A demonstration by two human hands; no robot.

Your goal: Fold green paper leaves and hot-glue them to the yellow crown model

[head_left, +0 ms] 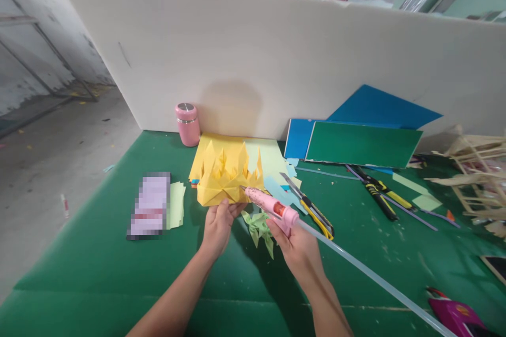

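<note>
My left hand (221, 224) grips the lower edge of a folded yellow paper crown (221, 181) with several pointed tips, held up above the table. In my right hand (298, 245) is a pink glue gun (272, 205), its nozzle at the crown's right front side; whether it touches the paper I cannot tell. A long translucent glue stick (371, 268) runs out of the gun's back toward the lower right. Below and between my hands lies a green folded paper piece (259, 226), partly hidden by the gun and my right hand.
Yellow paper sheets (201, 152) lie behind the crown, beside a pink thermos (188, 125). A phone (150, 205) is at left. Toward the right are a utility knife (312, 210), pliers (381, 197), a green board (363, 145) and a wooden stick frame (478, 179). A white partition (276, 63) stands behind.
</note>
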